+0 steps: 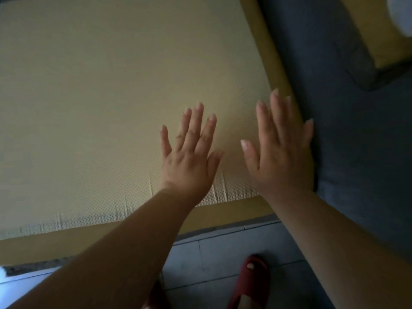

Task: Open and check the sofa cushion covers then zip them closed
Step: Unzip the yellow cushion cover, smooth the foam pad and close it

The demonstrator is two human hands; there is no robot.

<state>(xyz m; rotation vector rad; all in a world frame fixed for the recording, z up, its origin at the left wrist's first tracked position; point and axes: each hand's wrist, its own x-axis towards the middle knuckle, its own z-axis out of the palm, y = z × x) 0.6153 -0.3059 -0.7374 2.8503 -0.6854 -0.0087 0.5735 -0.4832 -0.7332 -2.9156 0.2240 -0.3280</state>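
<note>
A large yellow foam cushion insert [111, 97] with a dotted mesh top fills most of the head view. The dark grey cushion cover [347, 130] lies along its right side. My left hand [189, 157] rests flat on the insert near its front right corner, fingers spread. My right hand [283, 152] lies flat at the insert's right edge, its little finger against the grey cover. Neither hand holds anything. No zip is visible.
Grey floor tiles [223, 259] show below the cushion's front edge. My foot in a red slipper [249, 284] stands there. Another yellow insert in grey fabric [385, 36] sits at the top right, with a white object [403, 16] at the corner.
</note>
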